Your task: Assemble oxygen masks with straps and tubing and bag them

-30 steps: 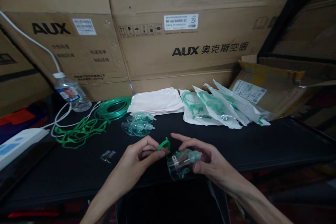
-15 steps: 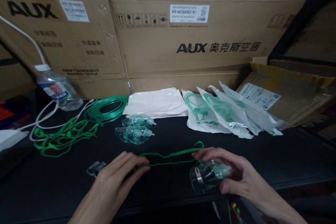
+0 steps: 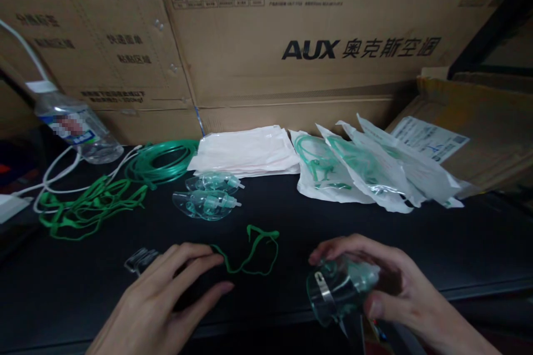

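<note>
My right hand (image 3: 395, 277) is closed around a clear green oxygen mask (image 3: 333, 288), its open rim facing left and a metal nose strip on its side. A thin green elastic strap (image 3: 266, 273) lies in a loose loop on the black table, apart from the mask. One end of that strap runs under the fingertips of my left hand (image 3: 166, 294), whose thumb and fingers are spread apart. Behind it rest two more clear masks (image 3: 204, 204), one in front of the other. A small clear plastic piece (image 3: 139, 260) sits beside my left hand, partly covered by it.
Left on the table (image 3: 283, 213) are tangled green straps (image 3: 89, 208), coiled green tubing (image 3: 160, 161), a white cable (image 3: 48, 166) and a tilted bottle (image 3: 77, 125). White packets (image 3: 245, 150) and bagged mask sets (image 3: 328, 169) line the back, before large cardboard boxes (image 3: 233, 55).
The strap stretched between my hands has left my right hand and dropped into a loop on the table. My left fingers have spread. The view has shifted downward.
</note>
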Motion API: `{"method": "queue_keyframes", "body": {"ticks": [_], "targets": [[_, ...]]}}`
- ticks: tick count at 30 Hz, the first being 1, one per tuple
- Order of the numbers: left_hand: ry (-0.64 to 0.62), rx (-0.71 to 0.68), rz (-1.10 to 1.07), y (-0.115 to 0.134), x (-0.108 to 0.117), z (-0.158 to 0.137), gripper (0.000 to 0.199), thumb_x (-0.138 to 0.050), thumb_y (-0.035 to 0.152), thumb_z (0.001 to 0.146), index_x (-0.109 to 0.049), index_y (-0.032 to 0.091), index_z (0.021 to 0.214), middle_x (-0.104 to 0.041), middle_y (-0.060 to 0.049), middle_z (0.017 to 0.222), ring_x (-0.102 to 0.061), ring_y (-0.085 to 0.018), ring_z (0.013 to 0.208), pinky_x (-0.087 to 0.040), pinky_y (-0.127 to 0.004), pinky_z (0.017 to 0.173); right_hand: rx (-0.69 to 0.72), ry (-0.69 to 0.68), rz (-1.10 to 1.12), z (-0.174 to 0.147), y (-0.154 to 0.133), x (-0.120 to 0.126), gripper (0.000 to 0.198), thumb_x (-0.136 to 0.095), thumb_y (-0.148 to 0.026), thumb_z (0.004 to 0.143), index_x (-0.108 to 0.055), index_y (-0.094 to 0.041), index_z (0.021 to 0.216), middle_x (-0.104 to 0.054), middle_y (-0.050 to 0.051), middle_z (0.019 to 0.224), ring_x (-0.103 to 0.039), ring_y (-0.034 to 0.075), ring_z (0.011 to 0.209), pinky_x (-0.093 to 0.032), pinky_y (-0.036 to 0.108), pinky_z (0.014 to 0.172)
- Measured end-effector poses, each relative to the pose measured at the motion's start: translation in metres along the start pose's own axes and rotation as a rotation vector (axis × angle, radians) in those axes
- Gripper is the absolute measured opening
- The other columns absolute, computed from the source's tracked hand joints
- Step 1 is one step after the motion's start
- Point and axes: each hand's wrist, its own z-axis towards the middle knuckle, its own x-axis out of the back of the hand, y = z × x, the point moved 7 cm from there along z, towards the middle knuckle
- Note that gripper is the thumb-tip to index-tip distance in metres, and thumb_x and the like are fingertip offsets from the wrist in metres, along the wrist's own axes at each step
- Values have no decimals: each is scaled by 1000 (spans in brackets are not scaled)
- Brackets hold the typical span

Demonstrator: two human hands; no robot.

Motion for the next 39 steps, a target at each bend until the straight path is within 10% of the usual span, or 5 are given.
{"method": "queue_keyframes", "body": {"ticks": [8,19,27,39], "targets": [[31,23,-66,19,2,38,16,-62,43,99,-73,32,104,-72,2,99,-73,-16,83,-58,-23,74,-70,-108,101,11,0,-22,34,-75,-53,88,-76,-29,113,-75,8,114,-69,24,98,-53,34,83],[-321,43,-351,22,-56,98,9,-70,30,92,-77,24,90,-71,-1,93,-65,-16,78,-50,-26,71,-84,-8,79,20,5,-22,38,-79,-53,85,-78,-26,111,-75,5,97,-67,21,87,-53,30,77],[-372,465,-880,14,-55,95,31,-71,48,85,-72,23,103,-75,-2,84,-62,-15,61,-46,-24,51,-158,-205,195,34,6,-54,50,-84,-52,79,-77,-28,123,-77,3,82,-71,18,76,-58,30,72],[-404,418,-752,16,-48,95,39,-57,53,96,-79,22,86,-70,-1,74,-56,-16,67,-39,-25,58,33,41,429,36,1,-43,39,-78,-53,86,-73,-16,98,-76,5,80,-73,17,64,-62,30,62]]}}
